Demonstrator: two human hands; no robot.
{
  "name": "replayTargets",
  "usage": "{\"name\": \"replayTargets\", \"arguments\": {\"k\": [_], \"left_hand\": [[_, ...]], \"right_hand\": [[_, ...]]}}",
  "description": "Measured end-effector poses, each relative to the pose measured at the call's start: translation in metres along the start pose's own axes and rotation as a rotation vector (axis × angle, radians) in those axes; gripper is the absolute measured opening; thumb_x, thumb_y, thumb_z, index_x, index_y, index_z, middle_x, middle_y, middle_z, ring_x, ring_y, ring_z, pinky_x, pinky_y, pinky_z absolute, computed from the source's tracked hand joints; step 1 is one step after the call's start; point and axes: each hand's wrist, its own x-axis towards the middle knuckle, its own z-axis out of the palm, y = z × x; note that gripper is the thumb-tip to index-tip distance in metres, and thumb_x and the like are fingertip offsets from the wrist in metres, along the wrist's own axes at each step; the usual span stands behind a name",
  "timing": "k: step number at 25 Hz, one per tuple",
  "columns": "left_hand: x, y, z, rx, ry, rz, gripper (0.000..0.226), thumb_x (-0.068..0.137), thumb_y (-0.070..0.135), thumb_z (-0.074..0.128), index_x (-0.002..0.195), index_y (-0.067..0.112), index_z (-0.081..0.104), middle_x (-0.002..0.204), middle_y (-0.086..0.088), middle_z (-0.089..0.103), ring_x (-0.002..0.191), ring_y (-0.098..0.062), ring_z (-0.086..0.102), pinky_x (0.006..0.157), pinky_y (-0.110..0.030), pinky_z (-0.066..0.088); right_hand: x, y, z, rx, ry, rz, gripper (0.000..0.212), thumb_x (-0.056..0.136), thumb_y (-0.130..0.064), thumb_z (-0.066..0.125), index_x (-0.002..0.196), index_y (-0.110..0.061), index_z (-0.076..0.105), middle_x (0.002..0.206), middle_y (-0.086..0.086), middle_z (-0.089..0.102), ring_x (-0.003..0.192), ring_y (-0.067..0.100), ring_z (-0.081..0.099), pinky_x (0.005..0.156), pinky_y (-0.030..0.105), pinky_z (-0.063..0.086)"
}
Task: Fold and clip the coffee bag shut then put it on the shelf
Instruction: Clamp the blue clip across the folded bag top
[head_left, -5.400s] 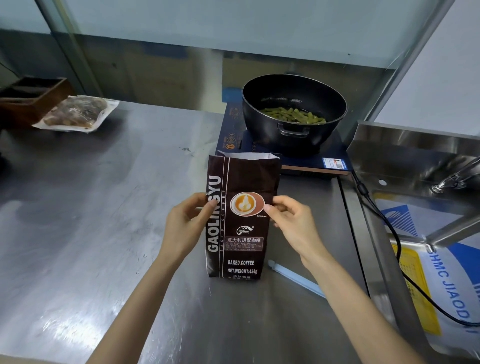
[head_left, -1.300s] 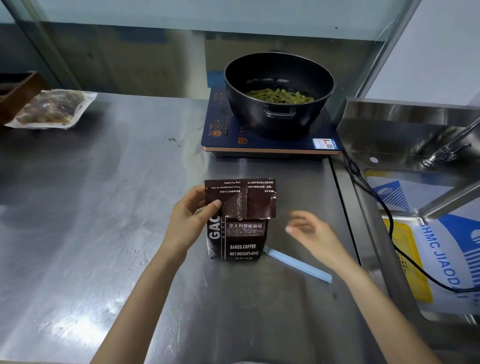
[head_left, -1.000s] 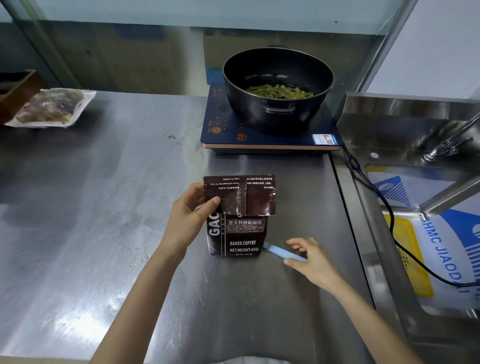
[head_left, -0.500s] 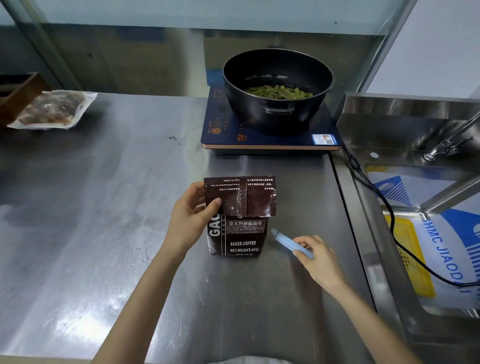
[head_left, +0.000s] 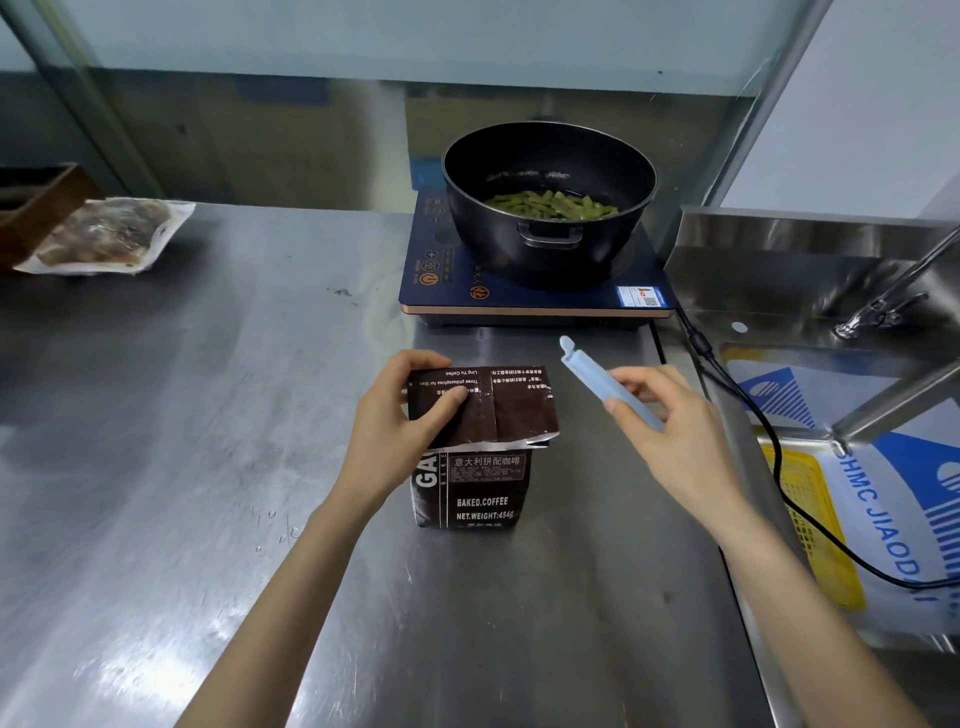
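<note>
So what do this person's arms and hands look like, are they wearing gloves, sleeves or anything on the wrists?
Nothing is worn as far as the view shows. The left hand and the right hand are bare, with no gloves, and no rings can be made out. Both forearms are uncovered down to the bottom edge of the picture, with no sleeve, watch or bracelet. The fingernails look short and unpainted.

We see a stainless-steel counter (head_left: 182, 415), scuffed and glaring with reflected light. Standing upright on it near the front is the brown coffee bag (head_left: 472, 488), its top folded over. Toward the back sits a dark blue induction cooktop (head_left: 519, 296). At the far left lies a sealed clear packet of brownish food (head_left: 104, 236), just beside a brown wooden box (head_left: 36, 208) at the counter's edge
</note>
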Motion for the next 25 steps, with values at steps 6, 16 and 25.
{"name": "replayTargets", "arguments": {"k": [6,16,25], "left_hand": [[0.001,0.01,0.001,0.013,-0.038,0.013,0.013,0.079,0.021,0.063,0.079,0.034,0.058,0.083,0.014,0.061,0.076,0.011,0.055,0.069,-0.001,0.038],[-0.003,0.017,0.004,-0.068,-0.09,-0.038,0.028,0.091,0.033,0.038,0.086,0.04,0.065,0.09,0.003,0.065,0.079,0.007,0.054,0.072,-0.003,0.038],[-0.001,0.019,0.009,-0.054,-0.015,-0.055,0.037,0.092,0.022,0.041,0.062,0.033,0.058,0.067,0.012,0.055,0.058,0.007,0.052,0.056,-0.006,0.036]], "right_hand": [[0.006,-0.031,0.007,-0.011,-0.084,-0.198,0.026,0.081,-0.015,0.062,0.106,-0.022,0.065,0.087,-0.012,0.052,0.083,-0.011,0.05,0.075,0.002,0.038],[0.003,-0.039,0.027,-0.06,-0.127,-0.31,0.027,0.079,-0.011,0.063,0.105,-0.018,0.066,0.085,-0.003,0.051,0.083,0.008,0.048,0.07,0.003,0.035],[-0.003,-0.034,0.033,-0.252,0.008,-0.436,0.025,0.081,-0.027,0.051,0.102,-0.021,0.065,0.084,0.0,0.063,0.075,0.011,0.053,0.066,0.021,0.04]]}}
